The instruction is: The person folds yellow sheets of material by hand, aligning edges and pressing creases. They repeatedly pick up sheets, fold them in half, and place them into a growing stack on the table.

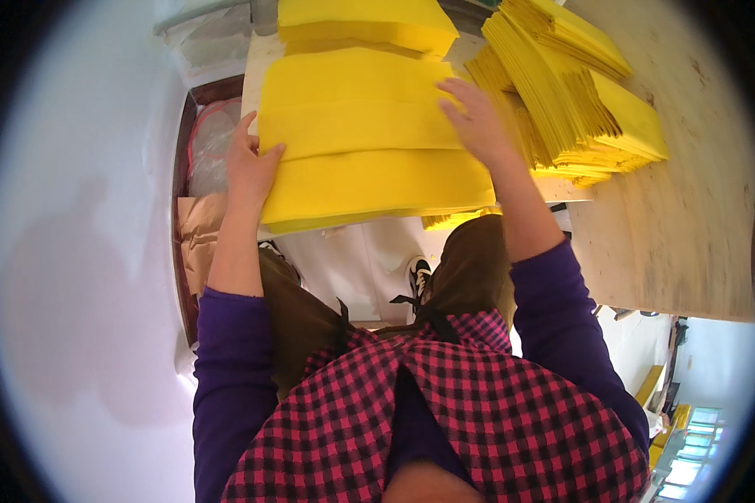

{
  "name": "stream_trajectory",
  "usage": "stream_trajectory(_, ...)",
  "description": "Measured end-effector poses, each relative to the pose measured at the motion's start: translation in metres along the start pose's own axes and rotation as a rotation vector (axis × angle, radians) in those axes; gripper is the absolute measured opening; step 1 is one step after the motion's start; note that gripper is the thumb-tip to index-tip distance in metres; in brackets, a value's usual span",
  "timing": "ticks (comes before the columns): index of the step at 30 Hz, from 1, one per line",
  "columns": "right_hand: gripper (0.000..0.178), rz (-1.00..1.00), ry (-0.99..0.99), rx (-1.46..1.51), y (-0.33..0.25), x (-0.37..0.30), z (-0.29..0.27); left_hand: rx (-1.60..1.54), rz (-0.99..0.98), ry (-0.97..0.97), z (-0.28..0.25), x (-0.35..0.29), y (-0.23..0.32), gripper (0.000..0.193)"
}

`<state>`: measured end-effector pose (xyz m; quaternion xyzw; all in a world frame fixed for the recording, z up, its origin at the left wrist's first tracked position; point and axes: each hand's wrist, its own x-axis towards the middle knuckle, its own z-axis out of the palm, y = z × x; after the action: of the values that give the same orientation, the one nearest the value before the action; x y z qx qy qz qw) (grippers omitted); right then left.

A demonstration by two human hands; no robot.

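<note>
In front of me lies a wide folded sheet of yellow soft material (361, 126), with a crease running across its middle and more yellow layers beneath its near edge. My left hand (250, 168) rests against the left edge, thumb on the top surface and index finger apart from it; its other fingers are partly hidden. Over the right edge is my right hand (476, 121), slightly blurred, with its fingers stretched out and apart. Whether it touches the sheet I cannot tell.
Another yellow folded pile (369, 23) lies just beyond. Several fanned yellow stacks (562, 92) lean together at the right, beside a pale wooden board (663, 243). Left of the work surface stand a brown-edged box with clear plastic (214, 147) and brown paper (201, 235), near a white wall.
</note>
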<state>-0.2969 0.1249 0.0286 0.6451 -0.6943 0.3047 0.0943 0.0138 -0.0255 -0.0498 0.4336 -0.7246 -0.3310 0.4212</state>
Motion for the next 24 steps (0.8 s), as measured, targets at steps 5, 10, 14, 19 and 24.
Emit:
stream_trajectory(5, 0.064, -0.06, -0.321, 0.069, -0.104, 0.015, 0.077, -0.112, -0.094, -0.047, 0.0, -0.002, 0.007, 0.063)
stream_trajectory(10, 0.072, 0.094, -0.523, -0.069, -0.114, 0.006, 0.086, -0.107, -0.096, -0.059, 0.0, -0.002, 0.002, 0.063)
stream_trajectory(14, 0.074, 0.241, -0.517, -0.093, -0.071, -0.013, 0.065, -0.125, -0.139, -0.06, 0.002, -0.001, 0.002, 0.062)
stream_trajectory(19, 0.075, 0.369, -0.514, -0.296, -0.022, -0.044, 0.035, -0.102, -0.089, -0.085, -0.001, -0.004, 0.008, 0.06)
stream_trajectory(24, 0.076, 0.452, -0.486, -0.332, -0.007, -0.057, 0.029, -0.062, -0.093, -0.086, -0.001, -0.003, 0.007, 0.058)
